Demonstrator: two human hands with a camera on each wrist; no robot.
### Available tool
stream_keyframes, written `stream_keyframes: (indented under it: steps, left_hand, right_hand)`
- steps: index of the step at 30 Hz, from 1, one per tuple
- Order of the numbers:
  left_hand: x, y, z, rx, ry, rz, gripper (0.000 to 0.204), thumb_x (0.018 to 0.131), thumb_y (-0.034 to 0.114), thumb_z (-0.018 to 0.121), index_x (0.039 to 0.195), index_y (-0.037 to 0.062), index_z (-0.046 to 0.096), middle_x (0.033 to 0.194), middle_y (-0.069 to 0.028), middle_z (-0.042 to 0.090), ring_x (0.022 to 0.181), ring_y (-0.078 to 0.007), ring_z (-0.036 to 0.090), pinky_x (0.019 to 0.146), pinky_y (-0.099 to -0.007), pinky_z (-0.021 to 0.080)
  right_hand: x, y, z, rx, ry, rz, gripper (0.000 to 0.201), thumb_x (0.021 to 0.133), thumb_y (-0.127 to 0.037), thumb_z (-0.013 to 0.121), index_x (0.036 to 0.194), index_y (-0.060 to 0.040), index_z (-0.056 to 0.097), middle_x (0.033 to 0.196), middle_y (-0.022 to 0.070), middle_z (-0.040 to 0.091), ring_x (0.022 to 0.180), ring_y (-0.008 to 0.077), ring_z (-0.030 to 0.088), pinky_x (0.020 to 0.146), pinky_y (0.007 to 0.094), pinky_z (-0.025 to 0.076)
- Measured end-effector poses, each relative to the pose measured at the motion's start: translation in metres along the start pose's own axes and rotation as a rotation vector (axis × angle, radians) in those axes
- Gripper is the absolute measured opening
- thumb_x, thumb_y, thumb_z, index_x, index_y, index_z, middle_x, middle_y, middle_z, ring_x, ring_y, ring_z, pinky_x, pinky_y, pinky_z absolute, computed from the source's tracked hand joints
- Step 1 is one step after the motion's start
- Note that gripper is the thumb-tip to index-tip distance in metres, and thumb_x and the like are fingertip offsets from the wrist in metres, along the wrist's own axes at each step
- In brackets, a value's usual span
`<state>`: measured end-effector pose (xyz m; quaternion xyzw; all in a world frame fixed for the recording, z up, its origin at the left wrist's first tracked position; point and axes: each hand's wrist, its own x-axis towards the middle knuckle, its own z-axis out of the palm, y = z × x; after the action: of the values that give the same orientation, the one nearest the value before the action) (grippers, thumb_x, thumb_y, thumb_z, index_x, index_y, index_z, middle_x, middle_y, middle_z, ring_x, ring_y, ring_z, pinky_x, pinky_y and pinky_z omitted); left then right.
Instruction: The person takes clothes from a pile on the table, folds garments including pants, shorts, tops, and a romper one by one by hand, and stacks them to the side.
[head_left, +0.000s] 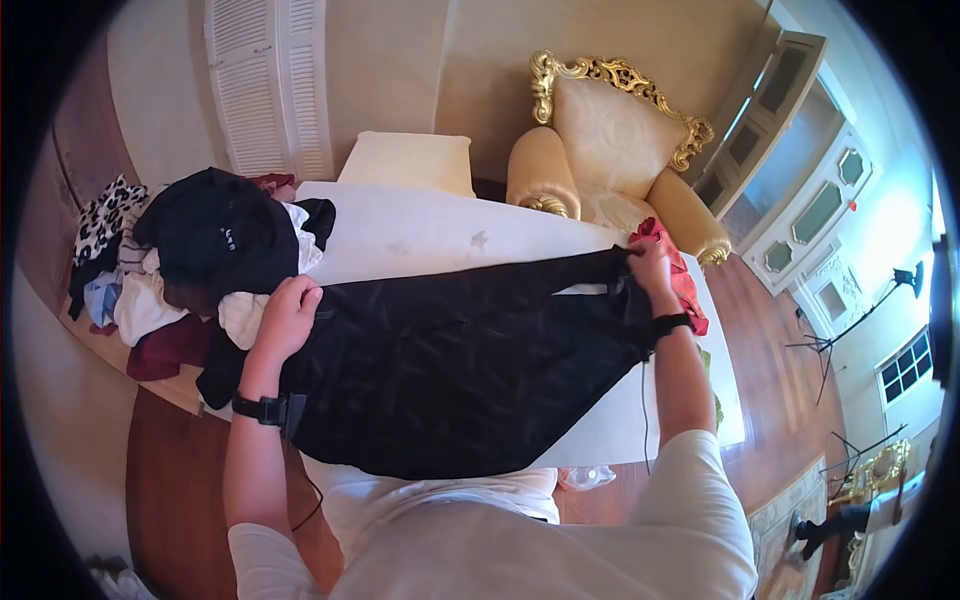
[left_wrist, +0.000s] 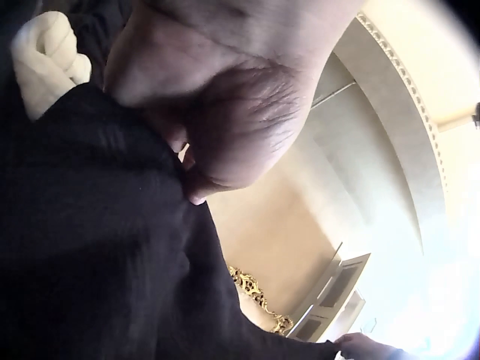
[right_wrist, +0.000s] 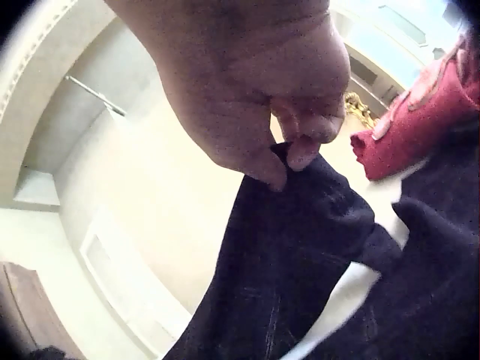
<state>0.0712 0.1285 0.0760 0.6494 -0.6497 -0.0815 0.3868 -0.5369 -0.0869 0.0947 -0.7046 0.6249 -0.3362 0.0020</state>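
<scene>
A large black garment [head_left: 430, 370] is stretched sideways between both hands over the white table. My left hand [head_left: 289, 315] pinches its upper edge near the left end. In the left wrist view, the thumb and fingers of the left hand [left_wrist: 217, 112] meet at the cloth's edge. At the far right corner my right hand [head_left: 652, 268] grips the cloth. The right wrist view has the right hand [right_wrist: 255, 97] pinching a dark peak of fabric, with a narrow gap beside it showing white. The garment's lower edge hangs past the table's near edge, close to my body.
A heap of clothes [head_left: 150, 320] lies at the left, a black piece with small white lettering [head_left: 215, 230] on top. A red cloth [head_left: 685, 280] lies on the white table [head_left: 400, 230] beside the right hand. Behind stands a gold-trimmed armchair [head_left: 610, 130]; a plastic bag [head_left: 588, 478] lies below.
</scene>
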Motion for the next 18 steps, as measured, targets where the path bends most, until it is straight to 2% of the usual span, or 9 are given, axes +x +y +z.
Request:
stream_keyframes:
  steps: [3,5,10,12,13,15,16,17,18]
  left_hand:
    - [0.008,0.008,-0.008,-0.033,-0.026,0.054,0.013,0.098,0.012,0.061,0.097,-0.0004,0.059,0.093,-0.0196,0.064,0.09,-0.0387,0.063,0.081,-0.043,0.05]
    - [0.014,0.006,-0.01,0.007,-0.008,0.033,0.013,0.098,0.012,0.061,0.097,-0.0006,0.058,0.091,-0.0198,0.064,0.088,-0.039,0.063,0.079,-0.0432,0.05]
    - [0.027,-0.006,-0.002,0.009,0.009,0.09,0.013,0.098,0.012,0.062,0.097,-0.001,0.061,0.088,-0.0179,0.066,0.083,-0.035,0.066,0.075,-0.041,0.051]
    - [0.023,-0.002,-0.008,0.015,-0.226,0.008,0.014,0.097,0.013,0.064,0.099,-0.0002,0.066,0.087,-0.0156,0.07,0.078,-0.0282,0.068,0.073,-0.0375,0.053]
    - [0.023,0.001,-0.011,0.011,-0.233,0.005,0.014,0.097,0.013,0.064,0.099,-0.0002,0.066,0.087,-0.0156,0.07,0.078,-0.0282,0.068,0.073,-0.0375,0.053]
    - [0.02,0.006,-0.016,-0.169,-0.532,-0.352,0.015,0.095,0.015,0.067,0.101,0.0011,0.07,0.085,-0.0135,0.072,0.076,-0.0233,0.069,0.072,-0.0347,0.055]
    - [0.019,0.004,-0.014,-0.138,-0.549,-0.348,0.017,0.096,0.017,0.068,0.102,0.0012,0.07,0.09,-0.0144,0.073,0.082,-0.0264,0.07,0.077,-0.0356,0.056]
    - [0.016,0.0,-0.007,-0.145,-0.566,-0.343,0.017,0.096,0.017,0.068,0.102,0.0012,0.07,0.09,-0.0144,0.073,0.082,-0.0264,0.07,0.077,-0.0356,0.056]
    - [0.013,-0.006,0.0,-0.066,-0.431,-0.195,0.019,0.096,0.019,0.068,0.102,0.0008,0.07,0.093,-0.0152,0.073,0.085,-0.0276,0.071,0.079,-0.0361,0.055]
  right_hand:
    - [0.002,-0.014,-0.05,0.103,-0.027,-0.006,0.021,0.073,-0.004,0.076,0.094,-0.0016,0.074,0.088,0.0161,0.075,0.081,0.0264,0.073,0.076,0.0377,0.058]
    - [-0.006,-0.038,-0.085,0.125,-0.088,0.043,0.022,0.072,0.0,0.076,0.094,0.0,0.072,0.089,0.0169,0.075,0.084,0.0278,0.073,0.078,0.0388,0.057]
    - [-0.012,-0.043,-0.119,-0.083,-0.022,-0.082,0.024,0.071,0.003,0.069,0.095,0.0015,0.071,0.088,0.0201,0.072,0.089,0.0359,0.071,0.081,0.0422,0.056]
    - [-0.016,-0.045,-0.126,-0.177,-0.036,-0.105,0.025,0.068,0.004,0.065,0.093,0.002,0.07,0.085,0.0195,0.072,0.089,0.0373,0.07,0.079,0.0429,0.055]
    - [-0.02,-0.039,-0.127,-0.182,-0.042,-0.101,0.025,0.068,0.004,0.065,0.093,0.002,0.07,0.085,0.0195,0.072,0.089,0.0373,0.07,0.079,0.0429,0.055]
    - [-0.028,-0.02,-0.128,-0.399,-0.635,-0.341,0.019,0.069,-0.001,0.068,0.088,-0.0007,0.07,0.081,0.0171,0.07,0.08,0.0329,0.07,0.072,0.0384,0.054]
    - [-0.025,-0.022,-0.122,-0.427,-1.035,0.04,0.022,0.07,-0.007,0.072,0.091,-0.0017,0.071,0.078,0.013,0.071,0.081,0.0321,0.07,0.073,0.0381,0.055]
    - [-0.026,-0.023,-0.114,-0.432,-1.039,0.059,0.022,0.07,-0.007,0.072,0.091,-0.0017,0.071,0.078,0.013,0.071,0.081,0.0321,0.07,0.073,0.0381,0.055]
    - [-0.028,-0.022,-0.105,-0.295,-1.009,0.205,0.026,0.07,-0.01,0.074,0.095,-0.002,0.071,0.082,0.0118,0.072,0.084,0.0304,0.07,0.076,0.0382,0.056]
